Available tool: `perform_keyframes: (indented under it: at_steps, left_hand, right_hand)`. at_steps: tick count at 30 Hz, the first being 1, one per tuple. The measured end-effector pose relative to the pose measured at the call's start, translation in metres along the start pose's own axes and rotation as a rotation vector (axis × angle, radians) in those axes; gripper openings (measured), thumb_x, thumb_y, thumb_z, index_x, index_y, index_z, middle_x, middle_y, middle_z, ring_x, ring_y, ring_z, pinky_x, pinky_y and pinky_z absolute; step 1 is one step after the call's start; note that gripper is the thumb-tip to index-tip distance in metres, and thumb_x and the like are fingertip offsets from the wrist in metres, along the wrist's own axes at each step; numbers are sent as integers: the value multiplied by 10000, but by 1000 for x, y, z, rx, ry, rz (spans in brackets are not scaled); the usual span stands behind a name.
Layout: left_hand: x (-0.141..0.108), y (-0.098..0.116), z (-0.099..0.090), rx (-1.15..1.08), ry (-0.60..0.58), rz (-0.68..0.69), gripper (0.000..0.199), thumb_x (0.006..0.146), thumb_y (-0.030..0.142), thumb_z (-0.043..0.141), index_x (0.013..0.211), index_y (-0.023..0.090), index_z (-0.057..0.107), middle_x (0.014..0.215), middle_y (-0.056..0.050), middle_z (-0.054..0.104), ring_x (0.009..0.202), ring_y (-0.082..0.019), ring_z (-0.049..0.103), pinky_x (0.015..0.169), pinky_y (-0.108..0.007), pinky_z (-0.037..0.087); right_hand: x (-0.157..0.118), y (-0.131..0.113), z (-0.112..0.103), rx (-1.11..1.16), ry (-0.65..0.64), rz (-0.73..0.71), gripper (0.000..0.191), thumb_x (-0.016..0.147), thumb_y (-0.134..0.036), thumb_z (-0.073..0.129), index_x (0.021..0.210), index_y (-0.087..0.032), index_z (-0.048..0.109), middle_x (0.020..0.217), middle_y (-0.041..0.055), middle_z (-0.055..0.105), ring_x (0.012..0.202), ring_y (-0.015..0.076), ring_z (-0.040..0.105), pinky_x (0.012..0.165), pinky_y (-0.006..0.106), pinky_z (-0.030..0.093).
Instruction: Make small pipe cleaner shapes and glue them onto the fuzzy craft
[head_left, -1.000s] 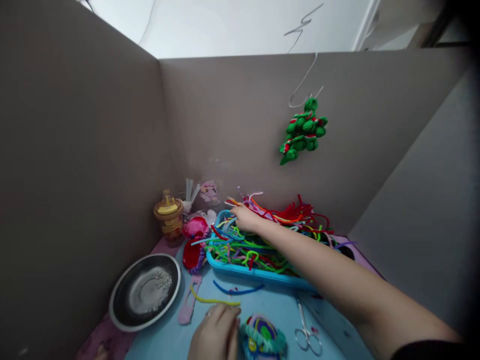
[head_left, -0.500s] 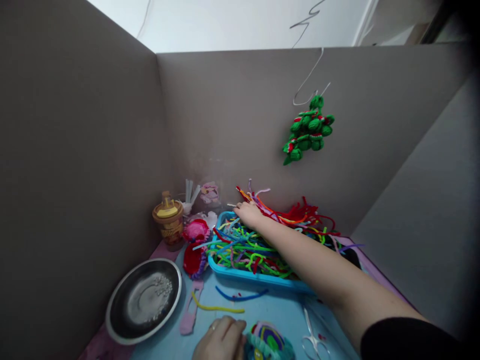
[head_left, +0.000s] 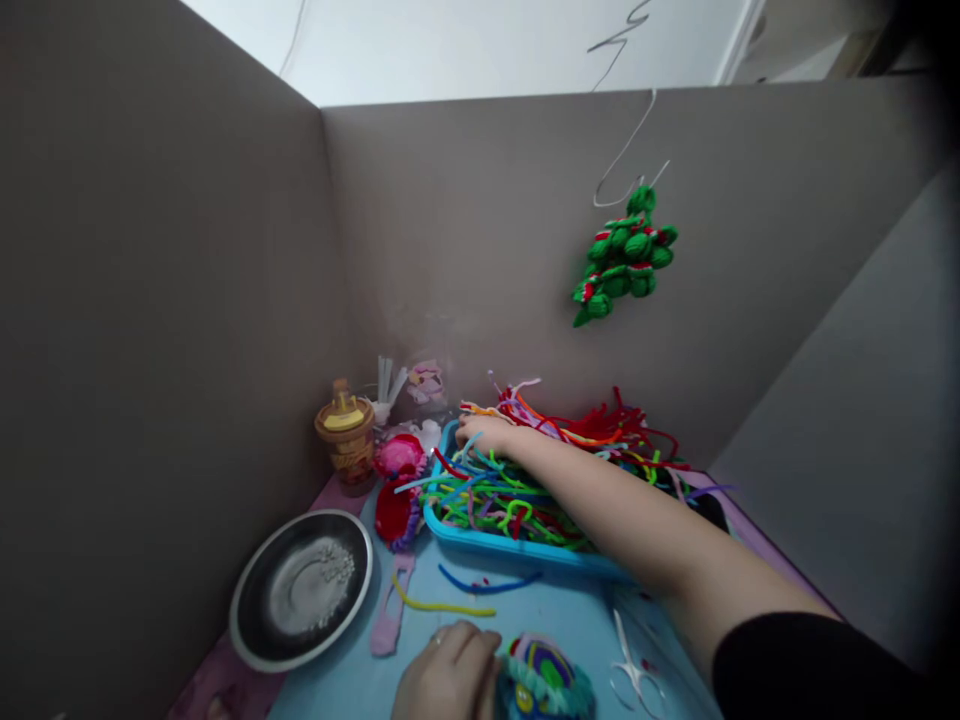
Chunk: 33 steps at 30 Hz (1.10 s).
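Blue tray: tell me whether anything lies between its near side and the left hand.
Yes: a yellow pipe cleaner lies just beyond the left hand, and a blue pipe cleaner farther on, short of the blue tray.

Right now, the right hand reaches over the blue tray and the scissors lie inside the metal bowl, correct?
No: the head view shows the scissors on the blue tabletop, outside the metal bowl. The right hand does reach over the blue tray.

R arm (head_left: pixel 604 492) extended fwd; L hand (head_left: pixel 448 672) curled.
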<state>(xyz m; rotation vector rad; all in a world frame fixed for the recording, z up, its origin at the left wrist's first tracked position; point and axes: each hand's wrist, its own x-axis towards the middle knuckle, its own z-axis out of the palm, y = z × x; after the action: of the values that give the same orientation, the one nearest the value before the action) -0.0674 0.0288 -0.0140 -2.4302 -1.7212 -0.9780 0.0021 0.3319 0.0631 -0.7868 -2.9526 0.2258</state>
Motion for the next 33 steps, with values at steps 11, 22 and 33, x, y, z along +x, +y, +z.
perform_keyframes:
  at_steps: [11, 22, 33]
  left_hand:
    - [4, 4, -15, -89, 69, -79, 216, 868, 212, 418, 943, 211, 621, 798, -59, 656, 724, -159, 633, 632, -221, 513]
    - [16, 13, -32, -580, 169, -506, 314, 820, 414, 499, 834, 154, 674, 808, -98, 673, 747, -205, 616, 644, -289, 495]
    - [22, 63, -23, -1192, -380, -590, 498, 622, 513, 698, 912, 111, 645, 681, -66, 659, 601, -144, 569, 580, -242, 410]
  right_hand:
    - [-7, -45, -81, 437, 764, 18, 175, 813, -281, 498, 767, -149, 603, 723, 6, 587, 694, 127, 527, 645, 231, 408]
    - [-176, -136, -93, 1303, 920, 111, 187, 753, -363, 627, 830, -203, 567, 749, -2, 575, 624, 112, 551, 604, 258, 466]
    - [-276, -178, 36, 1601, 533, 474, 240, 685, -353, 700, 747, -156, 578, 643, 2, 613, 614, 128, 578, 613, 256, 448]
